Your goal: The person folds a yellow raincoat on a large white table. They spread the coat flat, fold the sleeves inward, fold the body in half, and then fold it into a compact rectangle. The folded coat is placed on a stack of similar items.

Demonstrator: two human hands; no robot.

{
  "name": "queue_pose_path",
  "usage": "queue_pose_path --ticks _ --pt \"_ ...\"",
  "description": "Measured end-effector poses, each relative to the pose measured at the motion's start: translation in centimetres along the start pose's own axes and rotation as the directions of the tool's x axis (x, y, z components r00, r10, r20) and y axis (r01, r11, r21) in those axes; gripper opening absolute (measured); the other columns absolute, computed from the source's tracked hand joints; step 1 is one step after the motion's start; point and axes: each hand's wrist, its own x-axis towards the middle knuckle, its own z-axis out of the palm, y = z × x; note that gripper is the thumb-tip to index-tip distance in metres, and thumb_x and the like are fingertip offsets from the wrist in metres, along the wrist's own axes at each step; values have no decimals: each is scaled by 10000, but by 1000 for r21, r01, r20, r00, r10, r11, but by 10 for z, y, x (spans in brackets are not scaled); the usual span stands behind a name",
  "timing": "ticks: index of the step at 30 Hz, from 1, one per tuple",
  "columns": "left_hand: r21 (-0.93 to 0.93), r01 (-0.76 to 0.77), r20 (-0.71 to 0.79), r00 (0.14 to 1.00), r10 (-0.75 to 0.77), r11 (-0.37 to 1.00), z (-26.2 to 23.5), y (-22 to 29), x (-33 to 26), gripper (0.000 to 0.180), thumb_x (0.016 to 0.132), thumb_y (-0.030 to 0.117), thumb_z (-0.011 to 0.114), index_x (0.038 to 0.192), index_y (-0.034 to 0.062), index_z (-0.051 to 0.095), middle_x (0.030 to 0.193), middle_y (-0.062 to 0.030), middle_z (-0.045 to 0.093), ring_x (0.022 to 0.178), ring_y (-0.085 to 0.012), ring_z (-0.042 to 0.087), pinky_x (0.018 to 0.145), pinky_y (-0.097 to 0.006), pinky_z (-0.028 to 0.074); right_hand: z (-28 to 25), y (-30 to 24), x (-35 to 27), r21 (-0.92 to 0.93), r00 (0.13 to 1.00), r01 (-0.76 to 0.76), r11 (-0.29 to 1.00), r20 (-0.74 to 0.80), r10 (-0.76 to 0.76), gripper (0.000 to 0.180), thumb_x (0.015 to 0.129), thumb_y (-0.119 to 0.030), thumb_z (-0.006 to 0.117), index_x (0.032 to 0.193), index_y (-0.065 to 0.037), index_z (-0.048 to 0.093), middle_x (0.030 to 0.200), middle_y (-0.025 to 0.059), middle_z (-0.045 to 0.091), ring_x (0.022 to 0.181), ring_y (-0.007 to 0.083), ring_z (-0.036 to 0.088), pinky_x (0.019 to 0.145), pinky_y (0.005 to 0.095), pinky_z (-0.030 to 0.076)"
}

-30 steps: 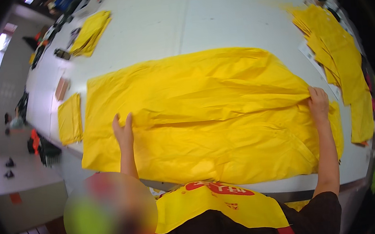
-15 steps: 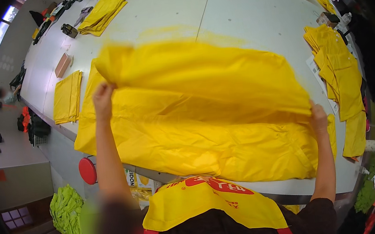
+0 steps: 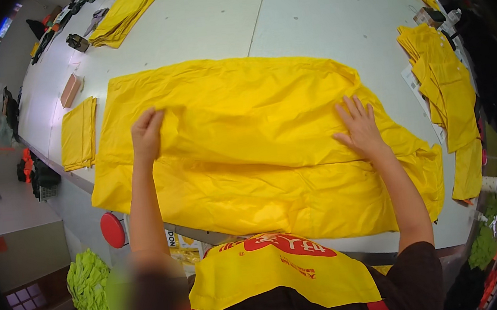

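Note:
A large yellow garment (image 3: 245,119) of thin, creased cloth lies spread over the white table (image 3: 204,23) in front of me. My left hand (image 3: 146,134) pinches a fold of its upper layer near the left side, and the cloth is slightly raised there. Farther right, my right hand (image 3: 362,126) lies with fingers spread on the upper layer. Below both hands, the nearer part of the garment is wrinkled and reaches the table's front edge.
Folded yellow cloth (image 3: 80,135) sits left of the garment, with a pinkish box (image 3: 71,90) behind it. Other yellow piles lie at the far left (image 3: 122,17) and along the right edge (image 3: 444,86). A red stool (image 3: 113,230) stands at front left, above lime-green cloth (image 3: 93,292).
The upper layer, held up and stretched between both hands before, has come down onto the table. My right hand has let go of its edge and moved left and farther up onto the cloth.

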Motion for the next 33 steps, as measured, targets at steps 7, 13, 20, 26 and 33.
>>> queue_pose_path --ticks 7,13,20,26,33 --pt "787 -273 122 948 295 553 -13 -128 26 172 881 178 535 971 50 606 861 -144 631 815 -323 597 698 -379 487 62 13 45 -84 927 -374 923 -25 374 777 825 -585 468 1411 -116 265 1488 122 179 1365 353 130 997 634 165" --pt "682 190 -39 974 -224 707 6 -90 39 276 834 113 518 1095 45 575 914 -135 637 807 -283 610 710 -359 479 26 49 55 251 932 -363 897 90 352 516 777 -313 629 1208 -53 515 1337 164 429 1252 335 369 993 482 322" --pt "798 -113 63 993 105 592 -20 -106 150 528 733 38 528 1257 100 491 1141 -155 582 1170 -298 472 981 -374 377 19 114 99 647 819 -489 585 108 564 690 744 -124 628 1361 -25 334 1228 165 518 1095 250 523 905 304 420" --pt "909 -341 369 926 -84 239 12 -109 186 562 698 25 539 1247 129 474 1139 -123 581 1212 -285 412 1018 -373 332 -4 95 109 594 771 -636 492 457 444 448 691 -59 575 1131 -1 517 935 77 592 811 165 555 737 269 447" --pt "813 -551 577 805 -137 187 -59 -60 186 225 710 93 610 934 93 584 935 -91 598 885 -304 573 770 -389 462 -67 53 54 528 907 -313 789 -81 414 183 693 37 506 869 -2 535 801 102 532 737 199 522 669 285 417"
